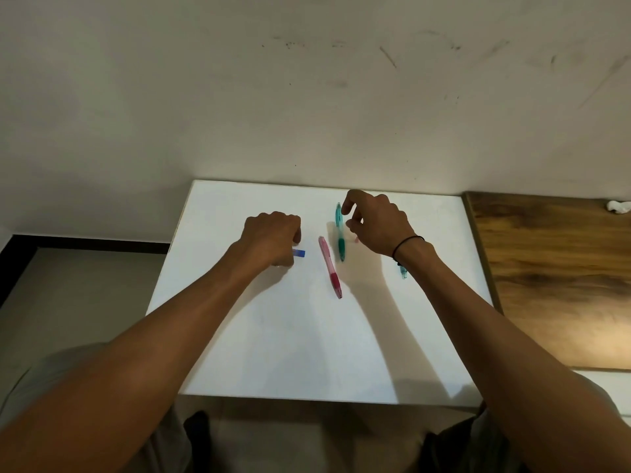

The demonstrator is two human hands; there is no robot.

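Scuffed wall (307,80); white table (290,353); wooden surface (553,285)

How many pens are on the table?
4: pink pen mid-table, green pen by right hand, blue pen under left hand, teal pen half hidden behind right wrist. Hands may hide more.

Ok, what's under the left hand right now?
The end of a blue pen pokes out from under the left hand. The rest of it is covered, so how the hand holds it cannot be seen.

Head-worn view (wide-angle), facing forward and down, near white table (290,336)
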